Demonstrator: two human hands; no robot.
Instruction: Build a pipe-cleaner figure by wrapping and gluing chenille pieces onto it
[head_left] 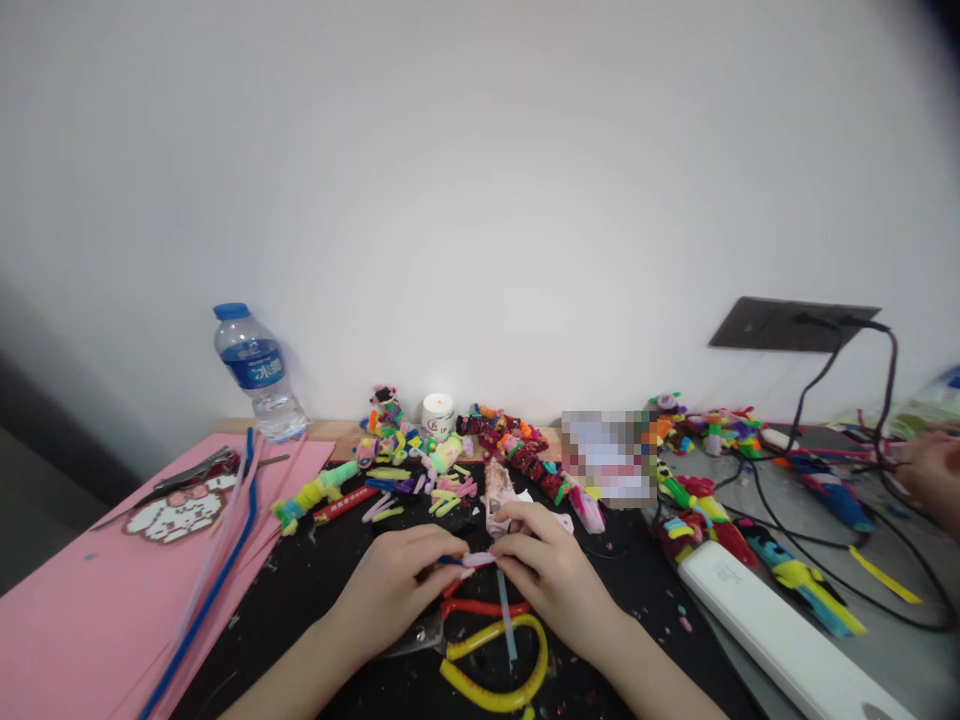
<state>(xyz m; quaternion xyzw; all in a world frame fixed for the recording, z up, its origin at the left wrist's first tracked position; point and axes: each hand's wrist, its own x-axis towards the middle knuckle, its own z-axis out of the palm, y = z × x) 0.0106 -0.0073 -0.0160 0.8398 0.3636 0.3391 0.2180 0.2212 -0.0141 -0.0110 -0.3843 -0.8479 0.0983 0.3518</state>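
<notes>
My left hand [394,580] and my right hand [551,570] meet over the black mat [285,610]. Between their fingertips is a short lilac pipe cleaner piece [478,560], with a dark blue bit at its left end; both hands pinch it. Scissors with yellow and red handles [499,695] lie below, their metal part partly under my left hand. A translucent stick [508,620] crosses the handles. Behind my right hand is a pale pink tool [497,490], partly hidden, perhaps a glue gun. Cut pipe cleaner pieces [450,490] are scattered beyond my hands.
A water bottle [259,375] leans against the wall at left, near pink sheets [82,600] with long blue pipe cleaners [210,610]. Pipe cleaner figures [517,445] line the back. At right are a white bar-shaped device [780,630], black cables [802,545] and another person's hand [934,465].
</notes>
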